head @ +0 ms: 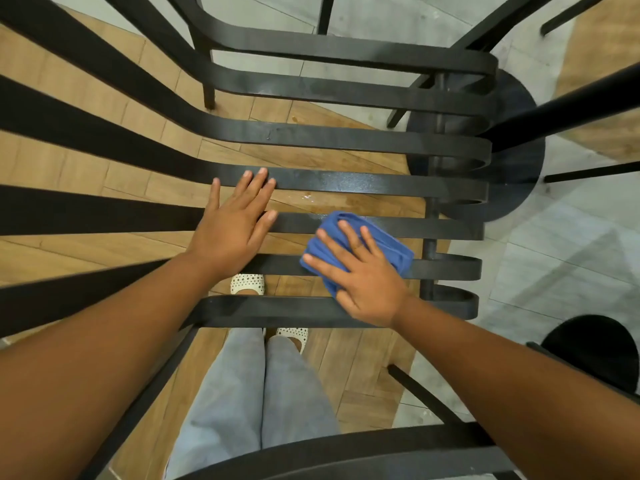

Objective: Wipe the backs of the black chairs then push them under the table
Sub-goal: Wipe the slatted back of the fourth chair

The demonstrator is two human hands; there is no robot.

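Observation:
I look straight down through a black slatted chair [346, 140] whose flat metal bars run across the whole view. My left hand [232, 223] lies flat, fingers spread, on two middle slats and holds nothing. To its right, my right hand [360, 271] presses a folded blue cloth [384, 244] onto the slats near the chair's right edge, with the palm on top of the cloth. Only the upper and right part of the cloth shows past the fingers.
A black round table base [519, 174] and its black post [571, 109] stand at the right. A wooden table top [599, 46] fills the upper right corner. Another black round shape [595, 348] sits at the lower right. My legs and white shoes [247, 284] show below the slats.

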